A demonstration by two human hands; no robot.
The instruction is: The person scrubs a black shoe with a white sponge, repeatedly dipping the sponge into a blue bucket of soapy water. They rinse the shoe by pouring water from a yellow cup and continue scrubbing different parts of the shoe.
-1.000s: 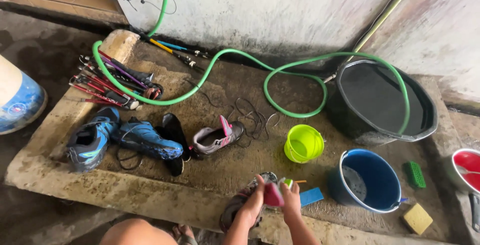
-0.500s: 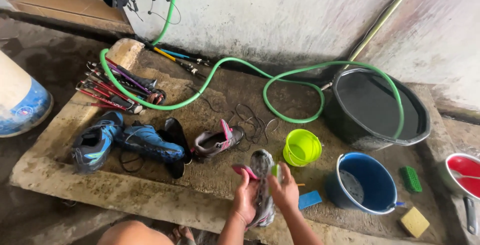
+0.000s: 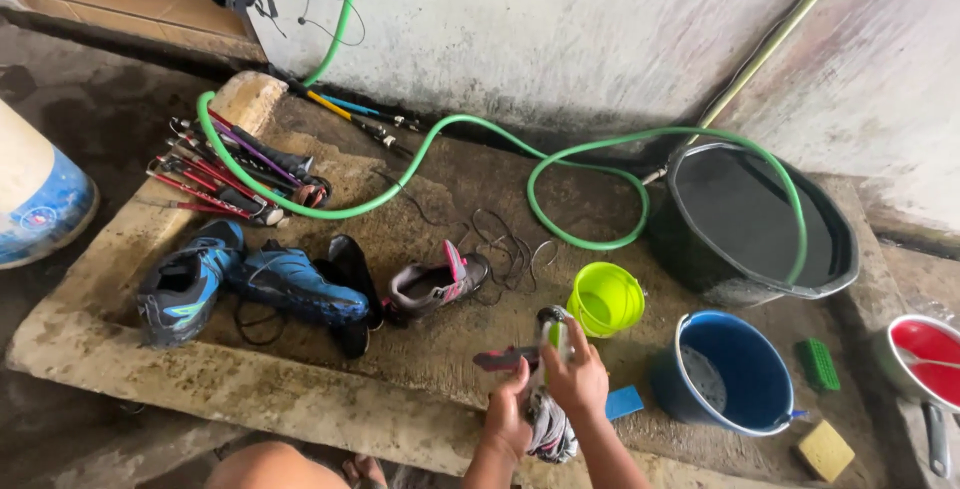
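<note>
Both my hands hold a grey and pink shoe (image 3: 549,421) upright over the front edge of the concrete slab (image 3: 250,389). My left hand (image 3: 509,419) grips its side near the dark pink tongue. My right hand (image 3: 578,379) is closed on the upper part, where a small green brush or tool shows between the fingers. The matching grey and pink shoe (image 3: 435,284) lies on the slab to the left. Two blue shoes (image 3: 250,284) and dark insoles (image 3: 350,294) lie further left.
A lime bucket (image 3: 605,299), a blue bucket (image 3: 728,374) and a large black tub of water (image 3: 755,219) stand to the right. A green hose (image 3: 440,164) loops across the slab. Folded red poles (image 3: 225,179), loose laces (image 3: 505,244), a green brush (image 3: 818,364), yellow sponge (image 3: 826,449), blue sponge (image 3: 623,402) and red pan (image 3: 928,349) lie around.
The shoe has been turned from a low, cupped hold to an upright one, and my hands have risen slightly toward the lime bucket. The view has shifted a little right.
</note>
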